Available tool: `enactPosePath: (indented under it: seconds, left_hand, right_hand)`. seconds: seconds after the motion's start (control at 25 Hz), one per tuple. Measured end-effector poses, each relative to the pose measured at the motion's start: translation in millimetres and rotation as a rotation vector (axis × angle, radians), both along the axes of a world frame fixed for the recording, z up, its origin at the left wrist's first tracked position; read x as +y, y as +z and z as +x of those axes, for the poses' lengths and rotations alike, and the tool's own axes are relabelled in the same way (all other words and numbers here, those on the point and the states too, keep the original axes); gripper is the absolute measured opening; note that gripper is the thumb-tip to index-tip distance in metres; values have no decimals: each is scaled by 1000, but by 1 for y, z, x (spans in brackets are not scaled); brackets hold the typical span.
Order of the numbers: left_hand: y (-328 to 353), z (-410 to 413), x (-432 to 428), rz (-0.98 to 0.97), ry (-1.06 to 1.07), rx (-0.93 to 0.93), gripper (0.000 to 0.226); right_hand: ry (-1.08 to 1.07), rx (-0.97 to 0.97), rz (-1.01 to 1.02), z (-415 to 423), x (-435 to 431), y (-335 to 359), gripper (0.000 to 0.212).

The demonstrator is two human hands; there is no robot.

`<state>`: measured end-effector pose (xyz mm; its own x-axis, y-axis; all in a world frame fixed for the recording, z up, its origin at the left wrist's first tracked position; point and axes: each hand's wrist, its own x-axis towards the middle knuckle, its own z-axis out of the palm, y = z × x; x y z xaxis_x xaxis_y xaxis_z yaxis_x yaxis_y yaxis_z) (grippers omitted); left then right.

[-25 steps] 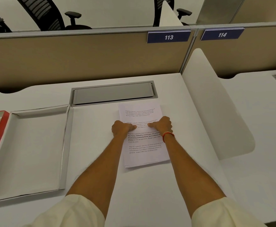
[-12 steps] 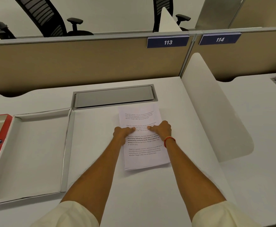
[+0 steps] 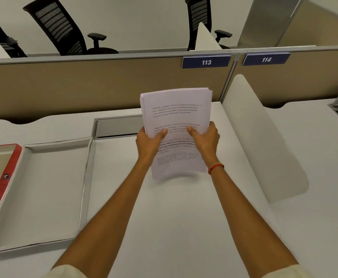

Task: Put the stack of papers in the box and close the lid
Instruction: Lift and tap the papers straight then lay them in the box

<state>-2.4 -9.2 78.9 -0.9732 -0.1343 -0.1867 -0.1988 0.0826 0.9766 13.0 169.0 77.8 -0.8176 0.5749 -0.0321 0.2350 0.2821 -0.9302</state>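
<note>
The stack of papers (image 3: 176, 109), white sheets with printed text, is raised off the desk and tilted up toward me. My left hand (image 3: 149, 142) grips its left edge, thumb on the front. My right hand (image 3: 206, 140) grips its right edge the same way. The box (image 3: 49, 189) lies open on the desk to the left, its white tray holding nothing. Its red-edged lid (image 3: 1, 189) lies folded out flat at the far left.
A grey metal cable hatch (image 3: 120, 127) is set into the white desk (image 3: 184, 217) behind the papers. A white side divider (image 3: 264, 141) stands on the right. A beige partition with signs 113 and 114 runs along the back; office chairs stand beyond it.
The stack lay flat on the desk under both hands; now both hands have gripped its sides and lifted it up, tilted toward me.
</note>
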Motion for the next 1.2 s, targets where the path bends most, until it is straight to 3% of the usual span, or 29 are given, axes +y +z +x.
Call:
enactPosePath:
  seconds: [0.12, 0.24, 0.52, 0.8, 1.2]
  left_hand:
    - [2, 4, -5, 15, 7, 153, 49]
    - [-4, 8, -10, 23, -14, 198, 48]
    - [-33, 24, -15, -12, -52, 172, 55]
    - [-38, 22, -24, -17, -133, 142, 75]
    - [-41, 19, -23, 36, -147, 133, 68]
  right_hand:
    - [12, 198, -105, 9, -5, 4, 54]
    - [28, 275, -163, 17, -8, -5, 54]
    - [60, 249, -209, 33, -8, -37, 51]
    - [207, 204, -247, 33, 11, -48, 73]
    - [223, 251, -276, 32, 2, -48, 64]
